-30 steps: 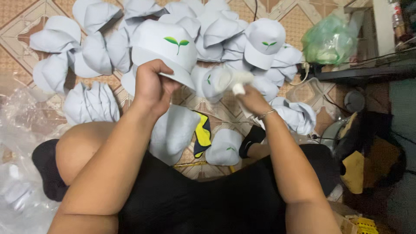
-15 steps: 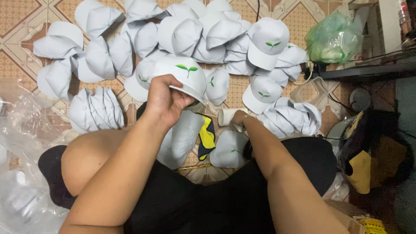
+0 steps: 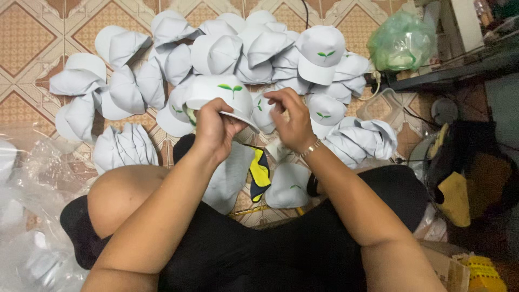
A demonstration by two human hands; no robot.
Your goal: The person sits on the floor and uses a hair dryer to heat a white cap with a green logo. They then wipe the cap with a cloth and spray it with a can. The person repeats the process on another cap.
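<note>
My left hand (image 3: 215, 130) clamps the white fabric cap with green sprout emblem (image 3: 223, 95), hiding its underside; right hand (image 3: 291, 120) fingers curl loosely beside its brim, grip unclear.

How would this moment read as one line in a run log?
left hand: holds white cap by brim | right hand: at cap's side | behind: pile of white caps on tiled floor

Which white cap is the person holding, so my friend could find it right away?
Start at the big heap of white caps on the patterned tile floor. Just below its middle, the left hand grips one cap by its brim. Unlike its neighbours, it is lifted, with its green sprout logo facing up.
</note>
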